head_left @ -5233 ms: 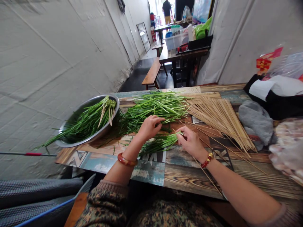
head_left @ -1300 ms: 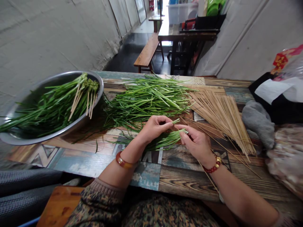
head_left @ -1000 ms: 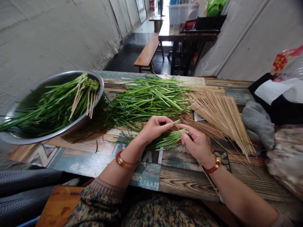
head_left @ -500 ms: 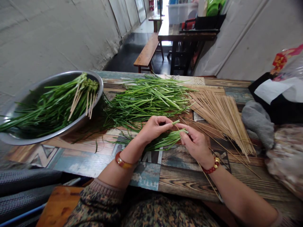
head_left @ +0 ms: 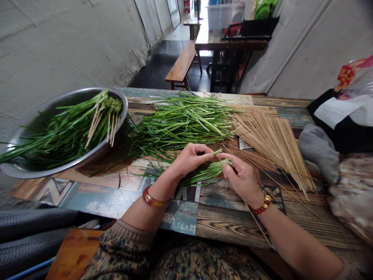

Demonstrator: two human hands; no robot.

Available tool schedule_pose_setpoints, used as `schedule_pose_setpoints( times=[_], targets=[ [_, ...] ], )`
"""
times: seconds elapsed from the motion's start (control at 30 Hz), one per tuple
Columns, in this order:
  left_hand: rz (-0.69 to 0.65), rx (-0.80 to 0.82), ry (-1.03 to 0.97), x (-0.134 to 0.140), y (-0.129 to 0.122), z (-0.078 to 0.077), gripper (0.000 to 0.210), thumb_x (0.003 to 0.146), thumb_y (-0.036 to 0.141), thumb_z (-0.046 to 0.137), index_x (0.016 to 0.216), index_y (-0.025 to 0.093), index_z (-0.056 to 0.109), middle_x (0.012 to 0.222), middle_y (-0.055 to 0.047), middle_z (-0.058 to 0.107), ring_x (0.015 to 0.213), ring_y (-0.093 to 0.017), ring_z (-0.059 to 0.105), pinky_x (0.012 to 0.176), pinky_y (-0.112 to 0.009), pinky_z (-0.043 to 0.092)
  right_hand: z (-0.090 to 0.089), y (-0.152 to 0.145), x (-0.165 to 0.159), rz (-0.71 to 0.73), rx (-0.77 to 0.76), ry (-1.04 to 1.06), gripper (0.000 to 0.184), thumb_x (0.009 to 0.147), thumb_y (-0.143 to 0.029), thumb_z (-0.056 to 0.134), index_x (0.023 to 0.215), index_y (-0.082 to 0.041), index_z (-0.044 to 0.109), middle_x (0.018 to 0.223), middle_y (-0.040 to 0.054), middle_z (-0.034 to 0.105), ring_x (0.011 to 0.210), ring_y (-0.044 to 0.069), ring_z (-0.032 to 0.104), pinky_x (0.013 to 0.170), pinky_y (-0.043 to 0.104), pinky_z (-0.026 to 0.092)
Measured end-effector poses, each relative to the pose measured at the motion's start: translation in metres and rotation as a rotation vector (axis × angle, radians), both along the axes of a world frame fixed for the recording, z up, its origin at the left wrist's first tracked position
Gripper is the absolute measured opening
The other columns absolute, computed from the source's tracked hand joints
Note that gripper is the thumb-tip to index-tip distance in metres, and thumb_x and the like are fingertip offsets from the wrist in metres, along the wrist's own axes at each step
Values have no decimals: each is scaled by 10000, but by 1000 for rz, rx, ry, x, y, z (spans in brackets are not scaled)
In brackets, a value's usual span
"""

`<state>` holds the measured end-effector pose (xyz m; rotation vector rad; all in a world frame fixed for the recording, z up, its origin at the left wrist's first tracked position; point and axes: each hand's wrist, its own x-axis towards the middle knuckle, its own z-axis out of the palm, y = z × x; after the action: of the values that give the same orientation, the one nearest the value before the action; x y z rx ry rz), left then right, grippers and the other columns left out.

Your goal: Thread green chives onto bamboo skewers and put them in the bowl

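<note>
Green pile (head_left: 186,120): loose stalks heaped across the table (head_left: 227,229).
Left hand (head_left: 194,159): just in front of the green pile, thumb and finger pinching a few stalks (head_left: 217,152) near their ends.
Right hand (head_left: 241,175): in front of the green pile's right end, pinching a bunch (head_left: 208,171) by its pale ends — a thin skewer (head_left: 258,223) runs out below, its grip hidden.
Basin (head_left: 124,112): left of the green pile, holding skewered greens (head_left: 100,112).
Skewer fan (head_left: 274,146): right of the green pile — touching it.

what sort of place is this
Probably a small eatery: the basin holds skewered greens, sticks lie fanned on the near table, and a bench stands by the far table.
</note>
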<state>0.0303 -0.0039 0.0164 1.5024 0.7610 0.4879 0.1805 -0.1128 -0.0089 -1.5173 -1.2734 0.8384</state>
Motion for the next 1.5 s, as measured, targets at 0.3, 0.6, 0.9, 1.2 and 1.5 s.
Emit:
schedule_pose_setpoints(
  times=[0.3,0.6,0.9,1.2,1.5],
  targets=[
    [-16,19,-6,0,0,2,332,703,424,710,688,93,706,660,-43,647,598,-100,511,557,-209,379,-1,1,-1,-19,4,-50,271,883,-279,504,1072,-159,656,656,10,619,548,120,547,503,223,421],
    [-38,15,-15,0,0,2,322,703,413,709,666,94,698,647,-36,634,600,-99,501,564,-209,378,-4,0,0,-11,20,-63,236,880,-275,513,1047,-180,649,683,15,639,570,127,577,512,227,436],
    [-82,38,-22,-1,2,-3,283,732,368,688,687,90,700,634,-21,613,593,-91,492,573,-209,376,-8,0,1,-6,34,-111,219,896,-290,511,1026,-173,641,666,14,622,566,128,564,506,229,426],
    [-131,73,-13,0,0,-5,235,753,298,651,693,74,691,672,-45,644,636,-110,527,610,-215,411,-15,2,2,-21,54,-48,310,891,-286,538,1183,-187,567,743,4,615,538,106,525,510,232,435],
    [-99,-19,-40,0,-2,-4,281,777,359,656,782,80,691,721,-34,650,645,-100,537,630,-212,413,-17,0,4,10,81,-13,349,906,-257,526,1254,-236,527,769,-14,605,547,93,497,516,221,424]
  ],
)
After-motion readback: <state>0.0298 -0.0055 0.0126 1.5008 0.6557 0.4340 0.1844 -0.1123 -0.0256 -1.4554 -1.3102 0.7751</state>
